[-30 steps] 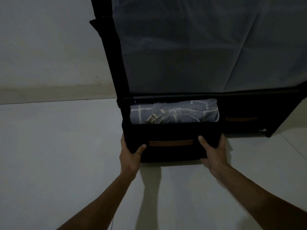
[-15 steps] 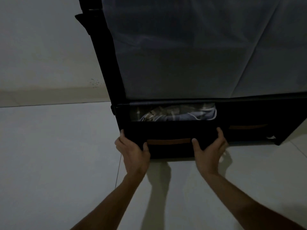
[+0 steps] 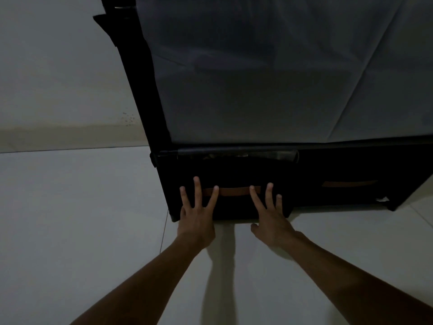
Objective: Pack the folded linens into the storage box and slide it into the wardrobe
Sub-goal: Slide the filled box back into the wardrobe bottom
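Both your hands are flat on the front face of the storage box (image 3: 234, 177), fingers straight and spread, gripping nothing. Your left hand (image 3: 195, 213) sits at the left end of the brown handle strip (image 3: 234, 191), with one fingertip over the strip's left end. Your right hand (image 3: 269, 215) sits at the right end, index fingertip touching the strip, thumb hanging below the box's bottom edge above the floor (image 3: 82, 219).

Box position: in the lower-left bay of the wardrobe (image 3: 269, 78), at the wardrobe's bottom-left corner, resting on the floor. Its front face stands slightly proud of the second box (image 3: 351, 184) in the bay to the right, which has the same brown handle.

Folded linens (image 3: 234, 156): only a thin pale sliver shows above the box's top edge, under the horizontal rail at the bottom of the grey fabric cover. Too dark to make out pattern or count.

Grey cover hangs closed over the upper wardrobe, creased, with a black frame post along its left edge. Pale wall (image 3: 58, 66) to the left, some dark specks low near the post. Your arm shadows fall on the floor beneath the box.
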